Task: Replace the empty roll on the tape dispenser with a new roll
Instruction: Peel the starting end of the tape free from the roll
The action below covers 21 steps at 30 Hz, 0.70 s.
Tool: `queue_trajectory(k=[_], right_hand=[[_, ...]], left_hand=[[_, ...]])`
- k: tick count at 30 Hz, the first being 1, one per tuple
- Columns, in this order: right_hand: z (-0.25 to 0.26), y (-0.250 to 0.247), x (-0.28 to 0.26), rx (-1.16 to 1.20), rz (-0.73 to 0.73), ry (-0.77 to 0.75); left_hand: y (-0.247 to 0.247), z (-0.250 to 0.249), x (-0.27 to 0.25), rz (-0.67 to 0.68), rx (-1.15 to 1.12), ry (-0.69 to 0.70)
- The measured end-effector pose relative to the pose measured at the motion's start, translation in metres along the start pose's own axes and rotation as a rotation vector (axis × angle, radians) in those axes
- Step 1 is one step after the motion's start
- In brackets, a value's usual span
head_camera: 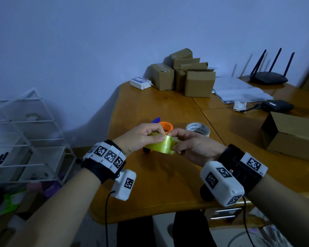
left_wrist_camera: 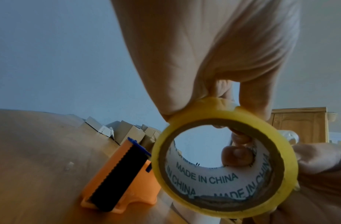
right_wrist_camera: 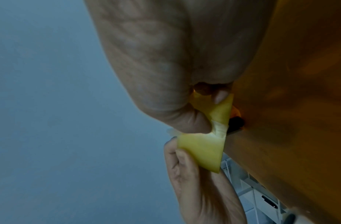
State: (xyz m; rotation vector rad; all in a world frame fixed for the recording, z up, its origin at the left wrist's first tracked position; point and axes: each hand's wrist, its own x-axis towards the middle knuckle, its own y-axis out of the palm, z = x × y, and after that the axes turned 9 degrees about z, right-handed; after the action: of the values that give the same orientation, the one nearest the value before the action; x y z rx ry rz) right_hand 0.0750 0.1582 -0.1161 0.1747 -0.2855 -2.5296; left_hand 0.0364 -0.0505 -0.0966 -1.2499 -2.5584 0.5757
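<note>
Above the wooden table (head_camera: 168,184) both hands hold a new yellow tape roll (head_camera: 161,146) (left_wrist_camera: 213,180) (right_wrist_camera: 202,150). My left hand (head_camera: 157,136) grips its top, thumb on the outer face. My right hand (head_camera: 173,142) has fingers (left_wrist_camera: 236,156) inside the core and its thumb (right_wrist_camera: 192,121) at a lifted, crumpled bit of tape on the outer face. The orange tape dispenser (head_camera: 166,126) (left_wrist_camera: 115,174), with a black toothed strip and blue part, stands on the table just behind the roll. A bare white core (head_camera: 197,129) printed "MADE IN CHINA" lies to its right.
Several closed cardboard boxes (head_camera: 198,82) and a small white device (head_camera: 140,82) stand at the back. Papers (head_camera: 239,91), a black router (head_camera: 268,77) and a black adapter (head_camera: 276,106) lie at the back right. An open box (head_camera: 291,136) sits at the right. A white wire rack (head_camera: 25,136) stands left of the table.
</note>
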Motion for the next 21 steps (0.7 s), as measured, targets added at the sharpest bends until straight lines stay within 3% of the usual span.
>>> queue_trajectory(k=[14, 18, 21], right_hand=[[-0.0023, 0.0002, 0.0024, -0.027, -0.055, 0.019], [-0.0039, -0.001, 0.0036, -0.051, -0.091, 0.009], [-0.0045, -0.002, 0.0008, -0.021, -0.037, 0.01]], left_hand=[[0.0008, -0.001, 0.0014, 0.052, 0.011, -0.005], [0.0021, -0.002, 0.0064, 0.021, 0.006, -0.004], [0.0013, 0.0012, 0.0059, -0.006, -0.037, -0.003]])
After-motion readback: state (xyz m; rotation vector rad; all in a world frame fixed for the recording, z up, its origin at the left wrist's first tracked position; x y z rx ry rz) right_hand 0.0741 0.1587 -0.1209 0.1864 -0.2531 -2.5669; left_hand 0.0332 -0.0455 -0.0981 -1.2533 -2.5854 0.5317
